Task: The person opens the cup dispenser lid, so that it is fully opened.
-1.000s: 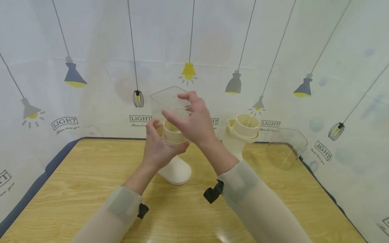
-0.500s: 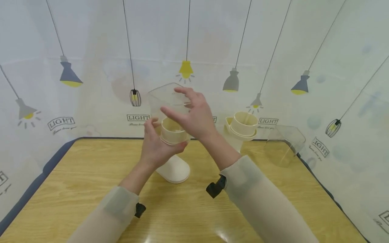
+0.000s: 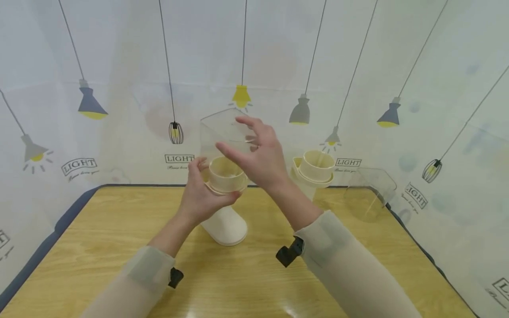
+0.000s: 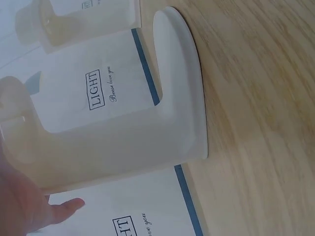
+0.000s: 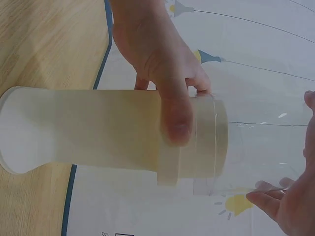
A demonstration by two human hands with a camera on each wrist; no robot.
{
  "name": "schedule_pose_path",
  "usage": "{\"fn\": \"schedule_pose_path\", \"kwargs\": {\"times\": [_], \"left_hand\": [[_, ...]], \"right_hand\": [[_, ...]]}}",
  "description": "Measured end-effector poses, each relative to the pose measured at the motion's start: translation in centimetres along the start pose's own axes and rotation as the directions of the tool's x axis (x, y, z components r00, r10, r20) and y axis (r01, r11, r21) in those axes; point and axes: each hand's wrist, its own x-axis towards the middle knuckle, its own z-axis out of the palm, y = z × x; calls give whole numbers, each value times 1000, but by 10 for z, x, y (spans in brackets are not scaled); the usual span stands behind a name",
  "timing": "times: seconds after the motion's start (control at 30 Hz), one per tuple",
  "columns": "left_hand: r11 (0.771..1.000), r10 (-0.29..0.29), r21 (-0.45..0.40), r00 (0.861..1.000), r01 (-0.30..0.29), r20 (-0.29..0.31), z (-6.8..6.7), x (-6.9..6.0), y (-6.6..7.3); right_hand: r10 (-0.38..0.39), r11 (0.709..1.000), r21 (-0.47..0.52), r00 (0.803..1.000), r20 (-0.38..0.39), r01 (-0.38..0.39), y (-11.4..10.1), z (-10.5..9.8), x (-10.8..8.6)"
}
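A cream-coloured dispenser stand (image 3: 226, 179) with a round collar and broad flat foot stands upright on the table. My left hand (image 3: 196, 198) grips it just below the collar; in the right wrist view that hand's thumb (image 5: 176, 123) lies across its upper part. Over the collar sits a clear plastic container (image 3: 216, 128), whose lower rim surrounds the cream ring in the right wrist view. My right hand (image 3: 262, 157) holds the container's right side between thumb and curled fingers. The left wrist view shows the stand's column (image 4: 123, 145) but not the container.
To the right stands a second cream stand (image 3: 316, 168) with a similar collar. Another clear container (image 3: 370, 190) is at the table's back right corner. The wooden table (image 3: 254, 282) has a dark blue back edge, and a lamp-print backdrop (image 3: 131, 132) rises behind it.
The right hand and the clear container have shifted slightly to the right relative to the collar. The left hand keeps its hold on the stand. The head view has shifted a little.
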Motion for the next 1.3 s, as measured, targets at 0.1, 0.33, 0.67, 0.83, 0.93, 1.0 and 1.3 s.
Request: {"fn": "schedule_pose_path", "kwargs": {"times": [0.1, 0.33, 0.67, 0.83, 0.93, 1.0, 1.3], "left_hand": [[1000, -16, -25, 999, 17, 28, -1, -1, -1], [999, -7, -52, 999, 9, 36, 0, -2, 0], [998, -61, -25, 998, 61, 24, 0, -7, 0], [996, -91, -21, 996, 91, 11, 0, -10, -2], [994, -103, -48, 995, 102, 1, 0, -13, -3], [991, -115, -67, 993, 115, -4, 1, -14, -4], [985, -158, -72, 987, 157, -18, 5, -21, -3]], "right_hand": [[-37, 999, 35, 999, -33, 39, -3, -9, -3], [-35, 994, 105, 998, -61, 41, -10, -41, -12], [-14, 999, 45, 998, -54, 16, -8, -87, -31], [-16, 1000, 4, 999, -41, 16, -3, -104, -43], [-10, 1000, -21, 999, -35, 9, 0, -112, -50], [-5, 999, -33, 999, -36, 4, 3, -118, -56], [25, 998, -58, 999, -39, -27, 15, -138, -79]]}}
